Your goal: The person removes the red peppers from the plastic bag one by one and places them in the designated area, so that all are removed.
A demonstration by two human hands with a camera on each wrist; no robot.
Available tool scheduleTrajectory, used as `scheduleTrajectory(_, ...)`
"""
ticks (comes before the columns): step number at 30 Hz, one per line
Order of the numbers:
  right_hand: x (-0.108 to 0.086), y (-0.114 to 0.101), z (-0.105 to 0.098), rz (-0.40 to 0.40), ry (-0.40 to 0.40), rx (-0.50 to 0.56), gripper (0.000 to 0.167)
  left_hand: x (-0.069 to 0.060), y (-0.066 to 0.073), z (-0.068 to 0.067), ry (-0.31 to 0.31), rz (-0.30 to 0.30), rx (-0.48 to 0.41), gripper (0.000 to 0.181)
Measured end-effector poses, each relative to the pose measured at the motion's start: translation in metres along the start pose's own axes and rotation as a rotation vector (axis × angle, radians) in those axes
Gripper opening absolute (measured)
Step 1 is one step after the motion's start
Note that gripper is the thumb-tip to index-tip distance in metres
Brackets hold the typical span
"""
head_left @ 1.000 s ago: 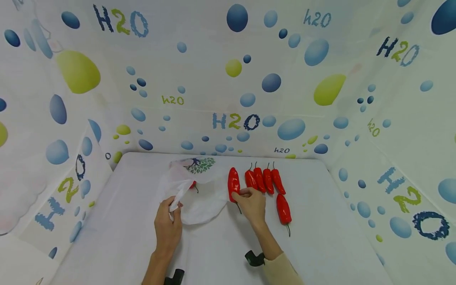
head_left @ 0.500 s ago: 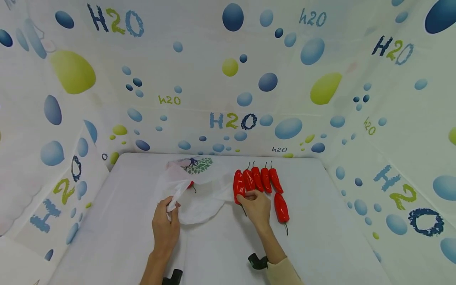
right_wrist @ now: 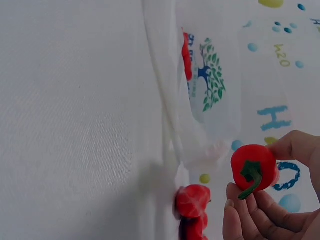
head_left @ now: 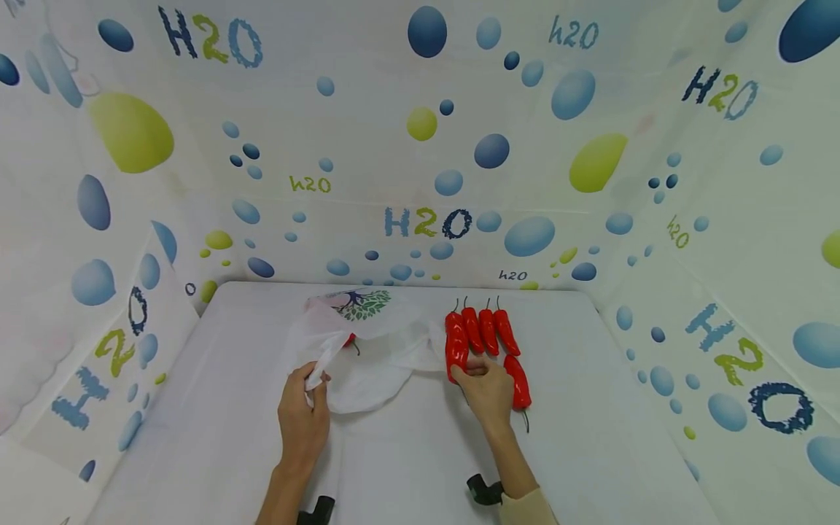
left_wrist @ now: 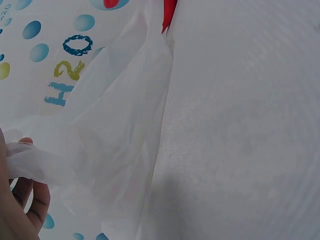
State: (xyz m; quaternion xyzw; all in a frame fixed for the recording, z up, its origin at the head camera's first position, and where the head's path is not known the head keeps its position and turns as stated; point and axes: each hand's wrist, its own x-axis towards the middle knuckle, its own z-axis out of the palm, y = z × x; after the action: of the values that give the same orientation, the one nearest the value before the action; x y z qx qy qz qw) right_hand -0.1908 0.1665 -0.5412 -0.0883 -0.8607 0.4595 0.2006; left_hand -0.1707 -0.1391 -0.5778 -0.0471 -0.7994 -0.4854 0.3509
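Observation:
My left hand [head_left: 304, 419] grips the left edge of a white plastic bag [head_left: 370, 394] printed with a green tree. In the left wrist view, the gathered plastic [left_wrist: 37, 162] runs between its fingers. A red pepper [head_left: 351, 340] with a dark stem shows in the bag's mouth, partly covered. My right hand [head_left: 488, 392] pinches another red pepper [head_left: 457, 354] near its stem end, beside the bag's right edge. The right wrist view shows that pepper's green stem [right_wrist: 252, 176] facing the camera, thumb and fingers around its sides.
Right of the bag, several red peppers [head_left: 488, 332] lie in a row with stems pointing away. One more pepper [head_left: 518, 383] lies nearer me, partly behind my right hand. All rest on a white table [head_left: 610, 437] backed by a patterned curtain [head_left: 367, 138].
My right hand has moved right with its pepper, up against the row. The bag's right edge has stretched the same way. My left hand keeps its hold, and the view has shifted slightly.

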Motion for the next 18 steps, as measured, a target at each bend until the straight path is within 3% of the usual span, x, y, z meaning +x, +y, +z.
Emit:
scheduleTrajectory(12,-0.002,0.016,-0.015,0.057,0.022,-0.036,0.022,0.001,0.001,-0.001,-0.010,-0.016,-0.004,0.026)
scheduleTrajectory(18,-0.004,0.019,-0.024,0.081,0.037,-0.103,0.024,0.000,0.001,0.000,-0.010,-0.016,-0.002,0.026)
